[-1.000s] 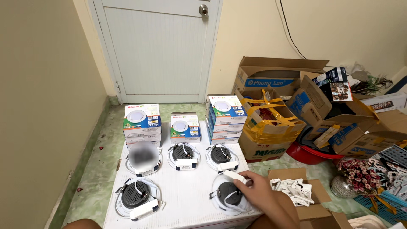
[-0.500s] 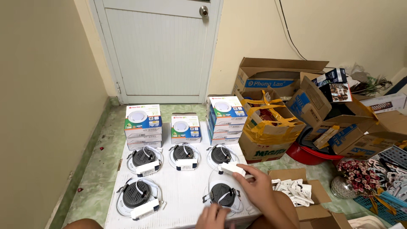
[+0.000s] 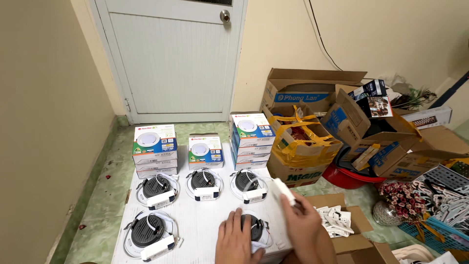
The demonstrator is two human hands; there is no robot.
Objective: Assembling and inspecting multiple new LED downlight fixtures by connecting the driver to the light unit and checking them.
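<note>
My right hand (image 3: 305, 225) holds a small white driver box (image 3: 284, 191) lifted above the white board (image 3: 195, 215). My left hand (image 3: 238, 238) rests flat on a round black downlight (image 3: 255, 226) at the board's near right. Several other black downlights lie on the board, each with a white driver and wires: a far row (image 3: 202, 182) and one at the near left (image 3: 147, 231). Behind them stand three stacks of white lamp boxes (image 3: 155, 146).
A white door (image 3: 171, 58) closes the far wall. Open cardboard boxes (image 3: 303, 142) crowd the right, with a red basin (image 3: 351, 176), a vase of flowers (image 3: 400, 200) and an open box of small white parts (image 3: 337, 217) near my right hand.
My left hand has come into view and settled on the near right downlight. My right hand has lifted the white driver box up and to the right.
</note>
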